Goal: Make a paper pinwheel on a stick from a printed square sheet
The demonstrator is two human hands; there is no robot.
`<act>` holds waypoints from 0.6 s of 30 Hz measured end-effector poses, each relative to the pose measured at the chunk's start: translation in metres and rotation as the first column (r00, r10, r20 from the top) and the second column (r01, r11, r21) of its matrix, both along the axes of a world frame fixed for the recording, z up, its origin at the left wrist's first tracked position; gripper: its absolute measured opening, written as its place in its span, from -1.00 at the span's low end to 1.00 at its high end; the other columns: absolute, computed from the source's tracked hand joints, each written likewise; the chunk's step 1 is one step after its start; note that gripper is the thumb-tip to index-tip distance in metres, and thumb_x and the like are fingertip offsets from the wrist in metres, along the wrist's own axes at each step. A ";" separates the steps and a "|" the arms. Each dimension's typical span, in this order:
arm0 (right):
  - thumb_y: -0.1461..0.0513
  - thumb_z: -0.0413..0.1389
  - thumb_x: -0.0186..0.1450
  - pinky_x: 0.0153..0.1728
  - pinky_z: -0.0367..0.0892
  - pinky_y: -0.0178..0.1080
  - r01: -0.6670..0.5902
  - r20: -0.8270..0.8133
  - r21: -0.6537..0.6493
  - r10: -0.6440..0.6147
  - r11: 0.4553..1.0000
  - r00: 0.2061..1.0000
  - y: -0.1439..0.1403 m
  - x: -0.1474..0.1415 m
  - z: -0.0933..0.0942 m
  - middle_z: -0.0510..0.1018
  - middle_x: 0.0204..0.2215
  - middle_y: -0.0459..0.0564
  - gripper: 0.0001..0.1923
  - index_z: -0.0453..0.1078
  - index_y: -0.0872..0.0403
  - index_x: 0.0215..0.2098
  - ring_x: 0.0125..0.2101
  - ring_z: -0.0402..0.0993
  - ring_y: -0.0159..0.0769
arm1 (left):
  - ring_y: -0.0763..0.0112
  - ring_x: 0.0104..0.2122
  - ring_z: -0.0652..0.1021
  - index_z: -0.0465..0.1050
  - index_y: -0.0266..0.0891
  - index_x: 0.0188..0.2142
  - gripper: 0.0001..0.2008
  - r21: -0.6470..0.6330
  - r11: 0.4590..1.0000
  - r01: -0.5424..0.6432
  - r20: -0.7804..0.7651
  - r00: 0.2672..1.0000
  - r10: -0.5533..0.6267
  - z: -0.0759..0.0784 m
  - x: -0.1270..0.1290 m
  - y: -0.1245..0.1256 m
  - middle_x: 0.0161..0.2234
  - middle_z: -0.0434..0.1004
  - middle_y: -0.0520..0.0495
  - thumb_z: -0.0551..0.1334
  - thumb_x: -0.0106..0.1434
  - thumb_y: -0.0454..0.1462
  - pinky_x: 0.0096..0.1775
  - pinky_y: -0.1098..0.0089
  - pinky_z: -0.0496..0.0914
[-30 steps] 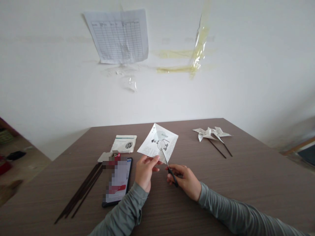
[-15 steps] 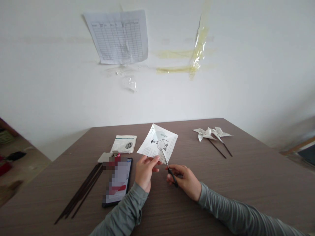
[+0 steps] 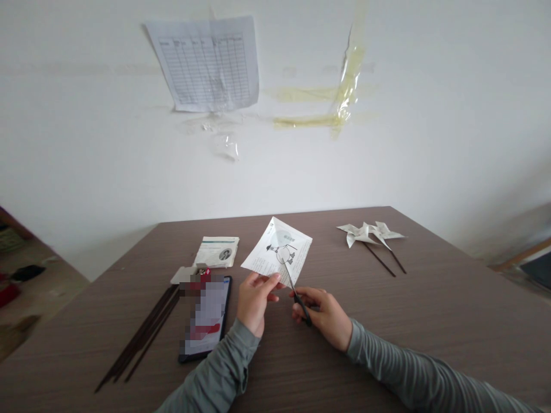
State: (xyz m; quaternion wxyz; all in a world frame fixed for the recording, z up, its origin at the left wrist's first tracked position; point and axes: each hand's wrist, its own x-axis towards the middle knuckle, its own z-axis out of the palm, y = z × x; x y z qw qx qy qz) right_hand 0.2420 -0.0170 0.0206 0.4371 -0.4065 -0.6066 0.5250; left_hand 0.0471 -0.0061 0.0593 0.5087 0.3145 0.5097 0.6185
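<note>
Cutting a printed paper square with scissors, held above the table.

My left hand (image 3: 255, 299) pinches the paper square (image 3: 278, 254) by its near corner, tilted up off the table (image 3: 430, 321). My right hand (image 3: 323, 316) is closed around the black scissors (image 3: 296, 292), blades into the sheet from the near edge. Phone (image 3: 205, 318), dark sticks (image 3: 142, 335) left; two paper pinwheels (image 3: 371, 234) far right.

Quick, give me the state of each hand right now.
Left hand: closed, pinching the printed paper square by its near corner.
Right hand: closed on the scissors.
</note>
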 end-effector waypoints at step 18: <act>-0.21 0.56 0.38 -0.01 0.80 0.14 -0.050 0.146 0.048 0.043 0.998 0.988 0.003 0.008 -0.003 0.88 -0.38 0.08 -0.55 0.89 -0.10 -0.01 -0.31 0.88 0.19 | 0.16 -0.35 0.84 0.78 -0.15 -0.28 -0.67 0.036 0.999 -0.040 -0.028 0.999 0.041 -0.003 -0.007 0.005 -0.30 0.93 -0.12 0.71 -0.03 -0.18 -0.52 0.46 0.36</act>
